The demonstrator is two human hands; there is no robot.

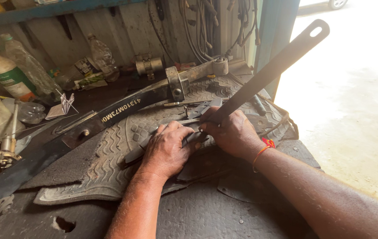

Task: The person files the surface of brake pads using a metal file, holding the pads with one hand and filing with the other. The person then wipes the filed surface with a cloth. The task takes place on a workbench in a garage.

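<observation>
My left hand [168,149] presses flat on a dark strip of rubber or metal [133,155] that lies on a ribbed rubber mat [109,146]. My right hand [231,132] grips the lower end of a long flat metal bar [277,66] with a hole at its top; the bar slants up to the right. Its lower end meets the strip between my two hands. A red and orange thread is tied around my right wrist.
A long black leaf-spring bar [87,126] with a clamp and bushing end [219,65] lies across the bench. Plastic bottles [103,55] and a white-green container [5,73] stand at the back left. Cables hang at the rear. Bright ground lies to the right.
</observation>
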